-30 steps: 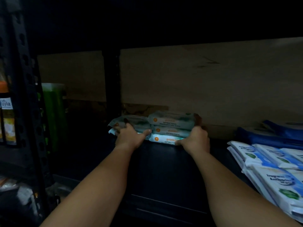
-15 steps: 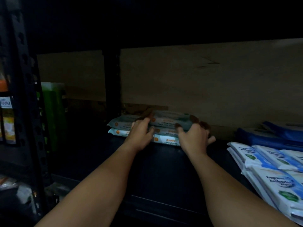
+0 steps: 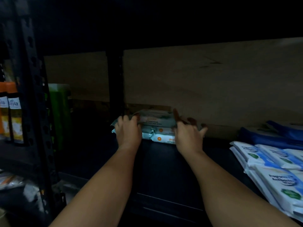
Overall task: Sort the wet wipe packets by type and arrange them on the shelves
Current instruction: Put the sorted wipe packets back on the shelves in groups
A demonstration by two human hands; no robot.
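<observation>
Deep in the dark shelf (image 3: 164, 169) sits a stack of teal wipe packets (image 3: 157, 126) with orange dots — at least three layers show, pushed near the brown back panel (image 3: 205, 82). Both arms reach straight in. The left hand (image 3: 128, 131) curls its fingers over the stack's left end, gripping it. The right hand (image 3: 188, 136) rests against the right end, fingers spread — whether it truly grips, I cannot tell. Off right, a pile of white-and-blue packets (image 3: 278, 171), several deep, lies well apart.
</observation>
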